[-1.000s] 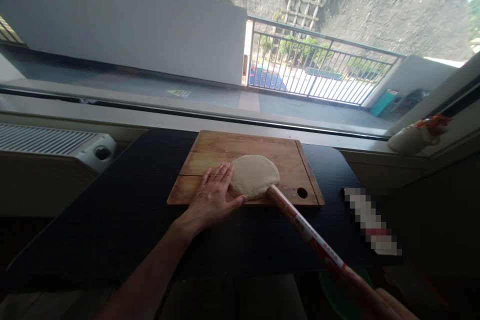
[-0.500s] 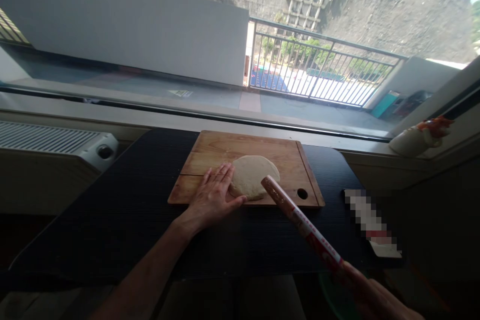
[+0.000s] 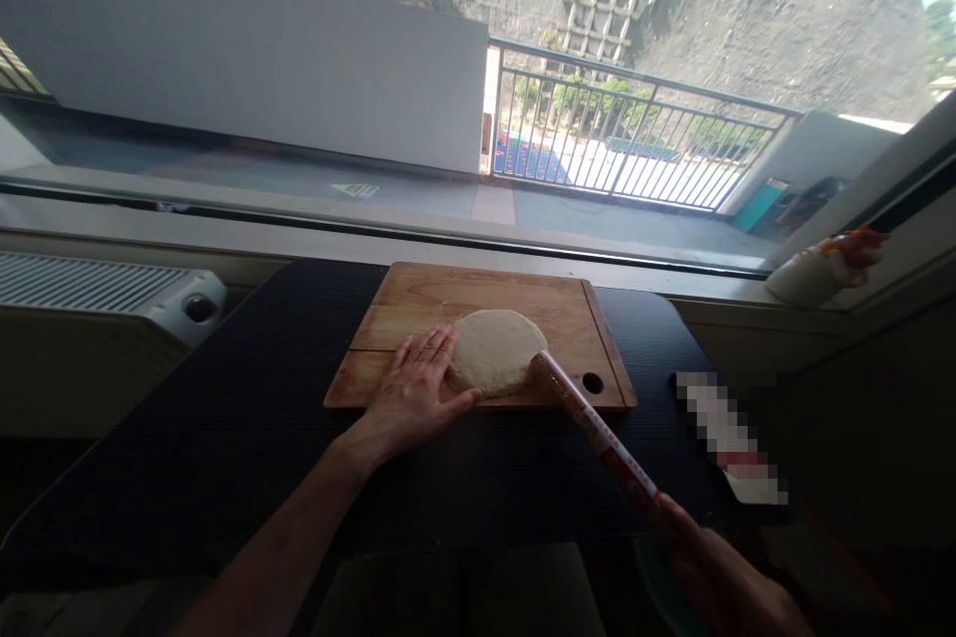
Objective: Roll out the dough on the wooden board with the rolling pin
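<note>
Left hand (image 3: 415, 388) flat and released, palm down on the wooden board (image 3: 418, 304), fingertips touching the left rim of the dough round (image 3: 496, 350). Right hand (image 3: 721, 582) clenched around the near end of a long roll wrapped in red-printed film (image 3: 597, 433), low at the right edge of view and partly cut off. Far tip of the roll touching the right side of the dough, just beside the round hole (image 3: 593, 383) in the board.

Dough lying flat near the middle of the board, a little toward its near edge.

Judged risks: roll held only at one end, so liable to swing or dig its tip into the soft dough rather than press evenly. Dough possibly sticking to the film and lifting off. Board liable to slide on the dark bench (image 3: 224, 418) under a sideways push, with only the flat left hand steadying it. Left fingertips close enough to be caught under the roll.

Edges and room: bare wood behind the dough up to the far rim; less on the near side. Bench wide and dark to the left; a blurred-out item (image 3: 728, 438) lying to the right, near the bench's right edge. Window sill (image 3: 523, 254) just behind the board, radiator (image 3: 97, 284) at far left.
</note>
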Tool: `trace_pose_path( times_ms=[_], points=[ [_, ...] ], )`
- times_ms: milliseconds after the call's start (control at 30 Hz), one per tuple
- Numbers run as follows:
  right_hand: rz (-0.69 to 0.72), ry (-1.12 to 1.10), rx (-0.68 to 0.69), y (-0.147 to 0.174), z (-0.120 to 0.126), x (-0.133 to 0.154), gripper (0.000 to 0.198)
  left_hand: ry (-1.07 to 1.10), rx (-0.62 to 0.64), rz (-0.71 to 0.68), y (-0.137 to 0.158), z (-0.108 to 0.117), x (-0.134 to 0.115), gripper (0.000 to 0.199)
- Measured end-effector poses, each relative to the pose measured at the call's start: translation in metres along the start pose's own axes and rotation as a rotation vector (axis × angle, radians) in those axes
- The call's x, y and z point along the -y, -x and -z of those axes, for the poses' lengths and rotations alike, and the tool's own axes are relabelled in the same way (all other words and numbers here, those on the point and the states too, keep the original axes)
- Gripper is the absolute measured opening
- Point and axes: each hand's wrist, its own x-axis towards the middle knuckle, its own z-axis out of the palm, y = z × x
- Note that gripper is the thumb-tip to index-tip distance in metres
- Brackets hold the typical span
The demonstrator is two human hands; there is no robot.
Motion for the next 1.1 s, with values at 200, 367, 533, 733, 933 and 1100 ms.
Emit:
trace_pose_path(
  times_ms=[200,367,533,733,933,1100],
  points=[
    [-0.080,-0.109,-0.060,0.003,-0.013,-0.009,0.043,0.000,-0.014,-0.006,0.000,-0.002,0.001,0.081],
    [-0.119,-0.108,-0.074,0.008,-0.021,-0.014,0.044,-0.003,-0.014,-0.013,0.001,-0.002,0.001,0.080],
    [-0.165,-0.087,-0.071,-0.001,-0.022,-0.014,0.045,-0.003,-0.006,-0.004,0.000,0.000,0.000,0.081],
    [-0.131,-0.044,0.034,-0.012,-0.026,-0.021,0.050,0.009,0.023,0.009,0.001,0.003,-0.001,0.082],
    [-0.118,-0.020,0.079,-0.027,-0.029,-0.026,0.052,0.029,0.050,0.051,-0.012,0.002,-0.012,0.075],
    [-0.111,-0.023,0.078,-0.048,-0.034,-0.025,0.053,0.015,0.061,-0.002,-0.047,-0.004,-0.039,0.068]
  ],
)
